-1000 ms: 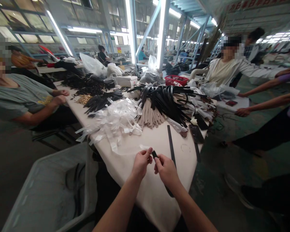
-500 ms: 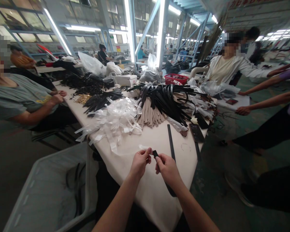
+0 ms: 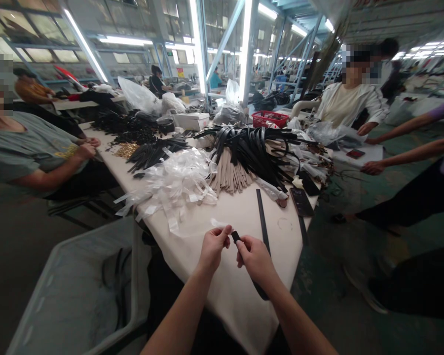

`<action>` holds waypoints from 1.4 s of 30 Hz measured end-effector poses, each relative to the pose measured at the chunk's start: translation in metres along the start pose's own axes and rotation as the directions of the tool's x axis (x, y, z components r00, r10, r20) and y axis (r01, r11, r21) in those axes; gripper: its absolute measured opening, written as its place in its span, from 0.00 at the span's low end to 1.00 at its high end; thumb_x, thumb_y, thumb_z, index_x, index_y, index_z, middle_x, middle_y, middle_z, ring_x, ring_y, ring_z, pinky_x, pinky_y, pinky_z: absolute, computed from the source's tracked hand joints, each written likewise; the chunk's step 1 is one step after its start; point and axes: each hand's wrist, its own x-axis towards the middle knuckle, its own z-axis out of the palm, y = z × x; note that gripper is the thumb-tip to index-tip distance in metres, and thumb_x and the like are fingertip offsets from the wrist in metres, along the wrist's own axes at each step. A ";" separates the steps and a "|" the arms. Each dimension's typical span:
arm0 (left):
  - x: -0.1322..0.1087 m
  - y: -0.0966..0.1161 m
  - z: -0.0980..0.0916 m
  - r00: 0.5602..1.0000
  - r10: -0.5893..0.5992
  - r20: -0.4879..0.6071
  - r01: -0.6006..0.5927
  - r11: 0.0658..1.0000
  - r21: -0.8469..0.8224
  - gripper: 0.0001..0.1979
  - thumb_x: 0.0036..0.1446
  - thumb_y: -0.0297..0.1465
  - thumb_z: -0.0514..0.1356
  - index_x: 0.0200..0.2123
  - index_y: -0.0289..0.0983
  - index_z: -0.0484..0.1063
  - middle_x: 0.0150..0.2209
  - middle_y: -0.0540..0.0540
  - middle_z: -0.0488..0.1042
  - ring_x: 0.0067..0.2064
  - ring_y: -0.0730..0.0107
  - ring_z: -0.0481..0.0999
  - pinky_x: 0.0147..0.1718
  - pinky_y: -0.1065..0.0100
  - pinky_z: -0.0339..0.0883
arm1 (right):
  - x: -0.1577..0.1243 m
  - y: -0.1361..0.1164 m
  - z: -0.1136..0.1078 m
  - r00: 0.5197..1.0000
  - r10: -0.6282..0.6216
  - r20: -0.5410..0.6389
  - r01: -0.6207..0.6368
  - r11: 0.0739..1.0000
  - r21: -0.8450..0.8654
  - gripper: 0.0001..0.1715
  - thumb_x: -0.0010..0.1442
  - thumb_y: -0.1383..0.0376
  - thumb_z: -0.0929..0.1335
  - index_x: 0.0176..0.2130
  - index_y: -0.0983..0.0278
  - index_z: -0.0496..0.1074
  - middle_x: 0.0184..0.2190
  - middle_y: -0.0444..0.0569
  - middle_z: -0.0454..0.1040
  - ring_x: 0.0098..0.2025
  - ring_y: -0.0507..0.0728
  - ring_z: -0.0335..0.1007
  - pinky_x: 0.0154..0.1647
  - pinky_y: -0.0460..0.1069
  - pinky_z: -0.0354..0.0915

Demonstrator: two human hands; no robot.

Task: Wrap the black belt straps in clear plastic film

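My right hand is closed around a black strap, whose short end points up and left out of the fingers. More of the strap hangs below that hand, partly hidden by the wrist. With thumb and fingers pinched, my left hand is just left of the strap's end. A thin white plastic strip shows behind its fingertips and appears held there. Another black strap lies flat beyond my right hand. Ahead on the table is a tangled heap of white translucent strips.
Bundled black straps with beige undersides lie across the table. A phone rests near the right edge. At lower left stands a grey bin with dark straps inside. Co-workers sit at left and stand at right. A red basket is farther back.
Both my hands keep nearly the same pose, and the strap's end has shifted slightly left. At right, a co-worker's outstretched arm has come down toward the plastic bags.
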 end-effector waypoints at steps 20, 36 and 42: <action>-0.004 0.011 -0.006 0.980 -0.180 0.084 0.176 0.983 0.047 0.21 0.45 0.45 0.72 0.24 0.32 0.75 0.18 0.51 0.67 0.19 0.79 0.62 0.19 0.74 0.51 | 0.015 0.012 -0.002 0.973 0.144 0.182 -0.188 0.949 0.253 0.18 0.64 0.53 0.65 0.38 0.66 0.69 0.25 0.48 0.77 0.21 0.53 0.72 0.21 0.44 0.64; -0.008 0.027 -0.023 0.970 -0.210 -0.120 0.201 0.976 -0.084 0.26 0.33 0.45 0.76 0.29 0.31 0.78 0.16 0.53 0.65 0.19 0.79 0.59 0.18 0.75 0.54 | 0.004 -0.002 -0.032 0.968 0.076 0.240 -0.055 0.994 -0.092 0.13 0.64 0.63 0.64 0.31 0.65 0.74 0.22 0.44 0.75 0.20 0.48 0.68 0.21 0.40 0.60; -0.013 0.027 -0.007 0.967 -0.249 -0.053 0.247 0.968 -0.047 0.25 0.34 0.46 0.76 0.27 0.31 0.78 0.16 0.53 0.64 0.19 0.78 0.59 0.17 0.74 0.53 | 0.004 -0.007 -0.031 0.977 0.049 0.208 -0.018 0.989 -0.147 0.17 0.66 0.63 0.61 0.32 0.65 0.75 0.22 0.45 0.75 0.18 0.49 0.67 0.18 0.40 0.58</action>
